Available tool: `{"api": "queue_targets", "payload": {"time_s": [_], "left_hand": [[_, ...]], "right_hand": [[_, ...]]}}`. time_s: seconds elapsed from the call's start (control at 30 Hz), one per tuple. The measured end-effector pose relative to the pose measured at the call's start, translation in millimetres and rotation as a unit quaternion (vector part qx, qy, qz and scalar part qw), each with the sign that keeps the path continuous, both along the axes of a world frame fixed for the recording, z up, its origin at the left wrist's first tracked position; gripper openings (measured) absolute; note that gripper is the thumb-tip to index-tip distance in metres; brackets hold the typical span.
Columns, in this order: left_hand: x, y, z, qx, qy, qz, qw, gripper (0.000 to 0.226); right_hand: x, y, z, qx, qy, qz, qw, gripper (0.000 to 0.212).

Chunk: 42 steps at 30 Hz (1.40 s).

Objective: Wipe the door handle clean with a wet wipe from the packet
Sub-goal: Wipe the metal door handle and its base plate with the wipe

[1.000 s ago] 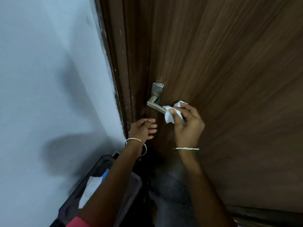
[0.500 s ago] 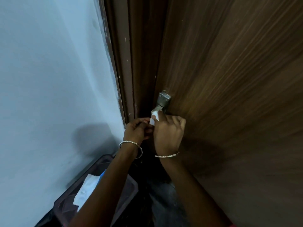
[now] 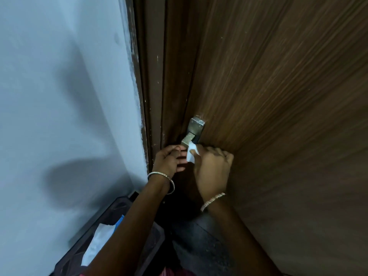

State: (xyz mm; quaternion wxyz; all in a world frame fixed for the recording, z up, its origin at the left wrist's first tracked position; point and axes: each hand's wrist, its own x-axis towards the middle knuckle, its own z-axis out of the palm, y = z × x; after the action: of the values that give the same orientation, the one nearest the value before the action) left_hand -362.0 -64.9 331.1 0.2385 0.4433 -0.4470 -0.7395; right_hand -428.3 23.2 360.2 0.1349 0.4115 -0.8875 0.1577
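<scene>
The right hand [image 3: 213, 172] grips a white wet wipe [image 3: 191, 155] on the door handle [image 3: 189, 139] (metal, no writing). The left hand [image 3: 168, 162] curls loosely beside it, holding nothing.

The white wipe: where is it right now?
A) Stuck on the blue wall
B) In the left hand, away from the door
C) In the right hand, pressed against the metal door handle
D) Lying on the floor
C: the wipe is pinched in the right hand, right up against the lever end of the door handle, while the left hand sits beside it with no wipe visible in it.
</scene>
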Motion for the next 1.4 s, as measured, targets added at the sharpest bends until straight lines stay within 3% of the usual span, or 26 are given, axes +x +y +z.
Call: {"api": "queue_targets", "payload": {"time_s": [0.13, 0.27, 0.4, 0.57, 0.73, 0.9, 1.03, 1.1, 1.13, 1.2, 1.23, 1.27, 1.4], "left_hand": [[0.8, -2.5, 0.6, 0.009, 0.022, 0.013, 1.0, 0.018], [-1.9, -3.7, 1.1, 0.016, 0.02, -0.018, 1.0, 0.016], [-3.2, -6.4, 4.3, 0.034, 0.018, -0.029, 0.999, 0.015], [-0.9, -8.0, 2.8, 0.044, 0.027, -0.035, 0.998, 0.012], [0.1, -8.7, -0.8, 0.043, 0.033, -0.021, 0.998, 0.013], [2.0, -10.5, -4.6, 0.025, 0.025, -0.016, 0.999, 0.017], [-1.0, -9.3, -4.4, 0.009, 0.021, -0.036, 0.999, 0.013], [-1.1, -7.5, -5.6, -0.008, 0.017, -0.046, 0.999, 0.008], [-0.9, -6.7, -6.7, -0.014, 0.017, -0.051, 0.998, 0.007], [-0.4, -5.9, -8.7, -0.02, 0.016, -0.055, 0.998, 0.007], [-0.4, -5.7, -9.4, -0.021, 0.015, -0.056, 0.998, 0.007], [0.0, -5.8, -9.8, -0.02, 0.015, -0.058, 0.998, 0.008], [-0.4, -7.0, -10.1, -0.004, 0.02, -0.054, 0.998, 0.01]], "right_hand": [[11.2, -23.5, -3.9, 0.027, 0.014, -0.035, 0.999, 0.014], [-6.8, 19.0, -15.0, 0.011, 0.052, -0.031, 0.998, 0.008], [-17.8, 47.6, -17.6, 0.008, 0.033, -0.043, 0.998, 0.017], [-10.6, 22.0, -11.7, 0.009, 0.018, -0.012, 1.0, 0.009], [3.8, -26.0, -5.8, 0.094, 0.02, 0.014, 0.995, 0.025], [-7.0, -3.5, -3.9, 0.139, 0.0, 0.013, 0.99, 0.028], [-23.9, 20.8, -3.6, 0.103, -0.131, 0.021, 0.986, 0.033], [-32.9, 31.8, -6.1, 0.051, -0.245, 0.024, 0.968, 0.037], [-35.6, 34.4, -5.6, -0.002, -0.342, 0.017, 0.94, 0.036], [-35.4, 33.1, -2.3, -0.128, -0.523, -0.023, 0.842, 0.033], [-34.9, 31.3, -3.2, -0.144, -0.558, -0.049, 0.816, 0.031], [-34.4, 28.0, -4.0, -0.118, -0.555, -0.068, 0.821, 0.033], [-33.4, 6.7, 2.9, 0.061, -0.343, -0.012, 0.937, 0.041]]}}
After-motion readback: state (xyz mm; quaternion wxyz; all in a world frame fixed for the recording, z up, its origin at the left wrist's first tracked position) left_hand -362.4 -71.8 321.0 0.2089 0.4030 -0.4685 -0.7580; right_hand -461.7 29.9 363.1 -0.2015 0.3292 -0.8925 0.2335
